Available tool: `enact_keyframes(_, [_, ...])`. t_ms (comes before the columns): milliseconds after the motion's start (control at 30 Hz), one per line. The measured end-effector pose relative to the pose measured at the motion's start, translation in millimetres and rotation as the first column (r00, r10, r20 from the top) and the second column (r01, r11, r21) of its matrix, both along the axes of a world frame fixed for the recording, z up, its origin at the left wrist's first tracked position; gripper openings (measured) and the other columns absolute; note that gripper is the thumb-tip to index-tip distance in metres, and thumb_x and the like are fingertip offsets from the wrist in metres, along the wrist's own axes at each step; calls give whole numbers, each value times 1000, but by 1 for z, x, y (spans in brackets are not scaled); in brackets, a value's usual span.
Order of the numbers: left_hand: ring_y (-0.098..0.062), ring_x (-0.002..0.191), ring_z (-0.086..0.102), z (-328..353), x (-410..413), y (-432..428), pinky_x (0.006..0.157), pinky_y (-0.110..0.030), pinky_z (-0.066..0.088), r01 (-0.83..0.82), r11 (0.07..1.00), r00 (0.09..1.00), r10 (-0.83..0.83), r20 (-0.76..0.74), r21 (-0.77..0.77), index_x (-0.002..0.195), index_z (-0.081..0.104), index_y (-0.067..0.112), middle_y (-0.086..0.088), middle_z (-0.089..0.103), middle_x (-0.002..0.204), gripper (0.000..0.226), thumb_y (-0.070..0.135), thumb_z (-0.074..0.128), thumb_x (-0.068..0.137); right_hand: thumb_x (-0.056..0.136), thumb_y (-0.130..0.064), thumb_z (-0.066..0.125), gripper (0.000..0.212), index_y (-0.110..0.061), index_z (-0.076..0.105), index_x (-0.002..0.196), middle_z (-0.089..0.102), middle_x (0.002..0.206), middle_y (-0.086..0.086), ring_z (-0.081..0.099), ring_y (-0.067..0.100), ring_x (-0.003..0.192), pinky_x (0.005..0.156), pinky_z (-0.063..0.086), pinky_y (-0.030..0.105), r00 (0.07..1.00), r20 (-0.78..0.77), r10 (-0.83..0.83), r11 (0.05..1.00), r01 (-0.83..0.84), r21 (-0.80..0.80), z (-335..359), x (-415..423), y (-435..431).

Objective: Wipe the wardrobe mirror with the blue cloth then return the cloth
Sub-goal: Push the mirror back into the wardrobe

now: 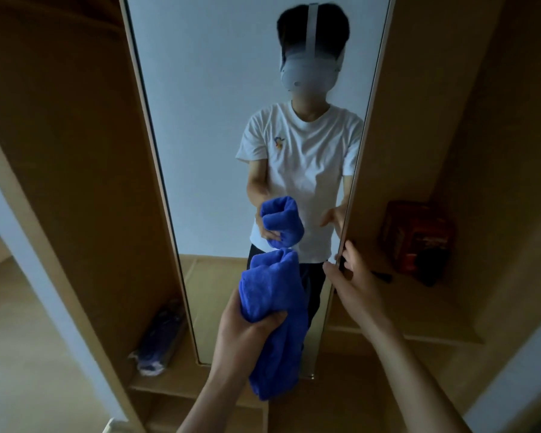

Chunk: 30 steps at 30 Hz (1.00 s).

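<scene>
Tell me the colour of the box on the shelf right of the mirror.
Red, with darker marks on its front. The box shows best in the head view.

Lower shelf, L of wardrobe mirror: light wood. Carries one plastic-wrapped bundle with dark blue contents, lying lengthwise, near end at shelf front. Upper shelf, R of mirror: same wood. Carries red box toward back. Black item against box front, blurred, type n/k. Thin black obj lies nearer mirror edge.
</scene>
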State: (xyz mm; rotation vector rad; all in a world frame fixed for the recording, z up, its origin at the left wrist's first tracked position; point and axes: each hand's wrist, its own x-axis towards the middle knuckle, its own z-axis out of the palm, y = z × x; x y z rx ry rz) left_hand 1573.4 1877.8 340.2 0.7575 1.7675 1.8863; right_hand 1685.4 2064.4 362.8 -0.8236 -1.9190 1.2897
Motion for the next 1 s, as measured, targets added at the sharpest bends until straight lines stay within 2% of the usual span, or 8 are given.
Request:
enact_keyframes(200, [-13,94,76,-1,6,-8,71,-20,59,-14,1000,1000,14,19,10,117,66,22,3,79,103,47,3,84,79,100,-39,54,65,-31,23,157,35,158,-4,32,13,145,111,34,36,999,-40,7,996,-10,-83,-1,-6,9])
enact_keyframes(300, [-13,92,76,-3,8,-11,73,-22,59,-34,999,999,33,10,17,114,68,21,2,80,102,46,6,86,74,101,-37,53,55,-31,33,152,48,147,-6,45,9,134,96,41,28,999,-46,-20,997,17,-74,-4,-4,7])
enact_keyframes(433, [-15,94,76,-3,9,-14,80,-33,61,-33,999,999,33,28,1,116,67,23,2,80,101,50,16,84,70,103,-38,48,39,-34,45,142,57,118,-25,54,-16,100,76,40,13,997,-67,-40,998,38,-41,-7,4,-3])
enact_keyframes(600, [-18,90,77,-2,13,-17,81,-39,61,-26,999,999,27,35,-26,111,67,21,1,79,96,36,7,84,82,103,-35,49,18,-39,59,118,67,105,-22,63,-6,96,83,51,26,995,-95,-16,999,21,50,-8,16,-15])
enact_keyframes(667, [-17,90,76,0,16,-16,77,-33,62,-21,999,999,21,30,-27,112,66,22,3,79,96,39,9,85,81,102,-32,51,18,-33,62,116,69,103,-14,65,2,97,89,54,36,997,-80,-15,995,23,99,-7,17,-18])
enact_keyframes(733, [-15,89,76,1,18,-16,71,-27,61,-25,1000,1000,25,15,-18,113,66,23,5,79,96,40,9,85,81,101,-31,51,15,-33,64,109,71,97,-9,68,8,91,86,56,40,997,-78,3,990,8,140,-7,19,-20])
enact_keyframes(900, [-16,95,76,6,23,-20,77,-31,62,-43,998,999,43,19,45,118,65,25,3,79,102,47,13,87,78,94,-43,51,16,-39,65,103,72,94,-16,69,5,87,77,57,29,993,-66,96,977,-81,198,-11,18,-33])
enact_keyframes(1000, [-17,97,75,8,25,-22,83,-37,63,-55,995,998,53,27,81,121,64,23,3,78,105,47,5,84,82,92,-45,52,17,-41,64,104,69,99,-21,68,2,90,76,53,19,989,-45,139,972,-128,198,-12,13,-42])
